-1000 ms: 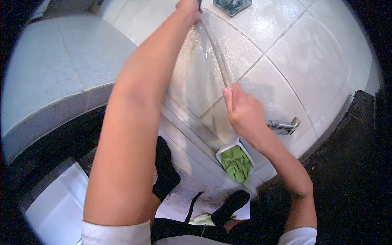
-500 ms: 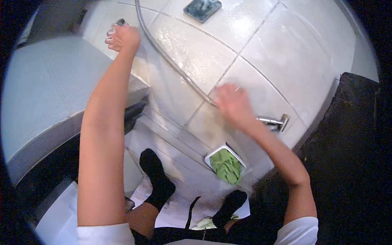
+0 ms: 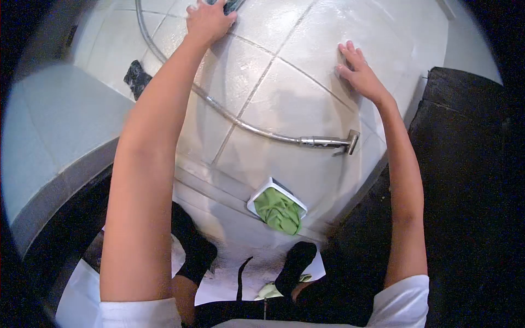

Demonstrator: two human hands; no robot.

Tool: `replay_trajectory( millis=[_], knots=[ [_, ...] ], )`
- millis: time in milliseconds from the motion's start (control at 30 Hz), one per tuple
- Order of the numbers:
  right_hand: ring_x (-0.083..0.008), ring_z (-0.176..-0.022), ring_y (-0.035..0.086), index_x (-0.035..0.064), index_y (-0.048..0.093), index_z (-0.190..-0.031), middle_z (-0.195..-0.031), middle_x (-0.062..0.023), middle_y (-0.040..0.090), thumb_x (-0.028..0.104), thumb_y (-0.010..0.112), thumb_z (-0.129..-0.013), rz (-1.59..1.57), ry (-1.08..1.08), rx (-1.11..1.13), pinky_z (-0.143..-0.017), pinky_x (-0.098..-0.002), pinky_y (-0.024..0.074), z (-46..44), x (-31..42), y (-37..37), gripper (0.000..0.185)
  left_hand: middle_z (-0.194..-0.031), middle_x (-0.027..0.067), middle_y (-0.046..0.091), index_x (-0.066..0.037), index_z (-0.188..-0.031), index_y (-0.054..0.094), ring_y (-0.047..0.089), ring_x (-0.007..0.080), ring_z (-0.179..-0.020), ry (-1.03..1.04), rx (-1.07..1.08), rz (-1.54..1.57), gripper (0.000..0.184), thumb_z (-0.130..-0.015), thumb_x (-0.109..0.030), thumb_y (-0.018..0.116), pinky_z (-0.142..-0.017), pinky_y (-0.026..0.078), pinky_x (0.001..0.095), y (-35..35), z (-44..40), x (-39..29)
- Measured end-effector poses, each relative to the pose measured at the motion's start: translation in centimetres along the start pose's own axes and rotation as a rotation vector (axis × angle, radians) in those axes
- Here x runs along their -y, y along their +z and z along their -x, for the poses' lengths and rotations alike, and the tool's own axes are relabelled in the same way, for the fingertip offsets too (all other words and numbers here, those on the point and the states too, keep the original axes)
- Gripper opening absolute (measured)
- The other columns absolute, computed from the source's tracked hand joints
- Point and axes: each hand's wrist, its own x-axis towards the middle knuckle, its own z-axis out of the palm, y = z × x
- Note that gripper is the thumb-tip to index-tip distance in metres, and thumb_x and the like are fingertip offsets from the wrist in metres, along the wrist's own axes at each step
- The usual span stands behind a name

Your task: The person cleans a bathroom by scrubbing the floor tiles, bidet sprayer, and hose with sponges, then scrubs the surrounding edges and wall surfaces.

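Observation:
At the top, my left hand (image 3: 209, 21) reaches onto a dark green square drain piece (image 3: 234, 5), mostly hidden by the fingers and the frame edge; whether it grips it is unclear. My right hand (image 3: 359, 70) is over the wet white tiles with fingers spread, holding nothing. A clear hose (image 3: 224, 113) curves across the tiles and ends in a chrome sprayer (image 3: 324, 142), below my right hand. A crumpled black thing (image 3: 136, 78) lies left of my left forearm.
A white container (image 3: 256, 201) with a green cloth (image 3: 278, 212) stands on the ledge near my black-socked feet. A bluish bench-like surface (image 3: 60, 109) is at the left. A dark panel (image 3: 465, 164) runs down the right side.
My left hand has moved right to the dark green piece, leaving the black thing uncovered. My right hand has let go of the hose and moved up and right, its fingers spread.

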Motion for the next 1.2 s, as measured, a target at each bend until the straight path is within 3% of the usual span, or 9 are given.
replay_trajectory(
  millis=[133,267,333,533,667,767,867,1000,1200],
  knots=[
    [-0.0315,-0.126,0.038,0.0094,0.029,-0.141,-0.14,-0.0178,0.036,0.04,0.053,-0.089,-0.501,0.167,0.124,-0.1,-0.0444,0.0343,1.3,3.5,-3.3,0.066,-0.123,0.0221,0.053,-0.008,-0.126,0.05,0.053,0.0397,-0.108,0.121,-0.073,0.232,0.061,-0.079,-0.046,0.06,-0.091,0.044,0.0471,2.0,2.8,-2.2],
    [-0.022,-0.099,0.054,-0.0032,0.044,-0.125,-0.105,-0.0113,0.06,0.049,0.054,-0.087,-1.437,0.388,-0.171,-0.084,-0.0382,0.0457,4.5,13.3,0.0,0.065,-0.115,0.022,0.056,-0.004,-0.122,0.05,0.056,0.0397,-0.1,0.275,0.327,0.741,0.058,-0.073,-0.031,0.065,-0.087,0.045,0.0419,-0.4,13.1,-9.6],
    [-0.0181,-0.091,0.053,-0.0006,0.044,-0.123,-0.104,-0.0113,0.058,0.048,0.056,-0.086,-1.471,0.187,-0.061,-0.077,-0.0381,0.0477,4.0,11.3,2.3,0.062,-0.117,0.0194,0.055,-0.005,-0.118,0.054,0.053,0.0375,-0.105,0.456,-0.019,0.944,0.054,-0.072,-0.032,0.067,-0.089,0.042,0.0433,4.0,16.7,-10.9],
    [-0.021,-0.092,0.056,0.0039,0.039,-0.132,-0.109,-0.0151,0.055,0.044,0.051,-0.089,-1.024,0.289,-0.22,-0.081,-0.0383,0.0474,4.3,9.4,-2.7,0.06,-0.104,0.0087,0.058,-0.014,-0.114,0.057,0.052,0.0305,-0.102,0.759,0.091,0.136,0.045,-0.077,-0.038,0.066,-0.087,0.041,0.0423,6.6,22.9,-4.7],
    [-0.0169,-0.078,0.059,0.0055,0.033,-0.137,-0.102,-0.0128,0.057,0.056,0.04,-0.09,-1.162,0.246,-0.223,-0.064,-0.029,0.0497,4.5,6.1,-5.8,0.07,-0.096,0.0063,0.058,-0.018,-0.105,0.062,0.054,0.0276,-0.092,0.777,-0.019,0.149,0.029,-0.08,-0.033,0.064,-0.076,0.045,0.0398,8.0,21.1,-4.3],
    [-0.0395,-0.093,0.057,0.0252,0.038,-0.137,-0.105,-0.0256,0.052,0.043,0.055,-0.085,-0.23,0.101,-0.578,-0.078,-0.0463,0.0475,4.6,7.4,-3.5,0.057,-0.087,0.0076,0.057,-0.015,-0.089,0.067,0.055,0.028,-0.077,0.523,-0.258,0.309,0.015,-0.08,-0.027,0.065,-0.06,0.048,0.0369,7.1,17.8,-5.7],
    [-0.0322,-0.094,0.054,0.0312,0.048,-0.127,-0.098,-0.0181,0.05,0.033,0.064,-0.076,0.069,0.039,-0.157,-0.076,-0.0451,0.0435,6.8,13.5,1.8,0.054,-0.081,0.007,0.057,-0.014,-0.088,0.067,0.055,0.0282,-0.077,0.513,-0.273,0.269,0.014,-0.079,-0.025,0.065,-0.061,0.048,0.0385,7.5,16.6,-5.7],
    [-0.0284,-0.097,0.05,0.0265,0.055,-0.119,-0.097,-0.0133,0.05,0.032,0.064,-0.073,0.305,-0.26,-0.301,-0.079,-0.0396,0.036,7.2,7.6,5.5,0.047,-0.076,0.0066,0.055,-0.013,-0.087,0.07,0.054,0.0257,-0.07,0.489,-0.346,0.391,0.014,-0.075,-0.02,0.07,-0.058,0.046,0.0367,8.0,17.5,-5.5],
    [-0.0277,-0.1,0.05,0.0212,0.061,-0.104,-0.103,-0.0128,0.052,0.04,0.062,-0.075,0.216,-0.2,-0.536,-0.082,-0.0479,0.034,6.3,10.6,4.9,0.035,-0.076,0.0066,0.056,-0.013,-0.091,0.07,0.055,0.0242,-0.069,0.418,-0.446,0.456,0.018,-0.073,-0.017,0.072,-0.058,0.046,0.0354,9.1,18.6,-6.1]
  ],
)
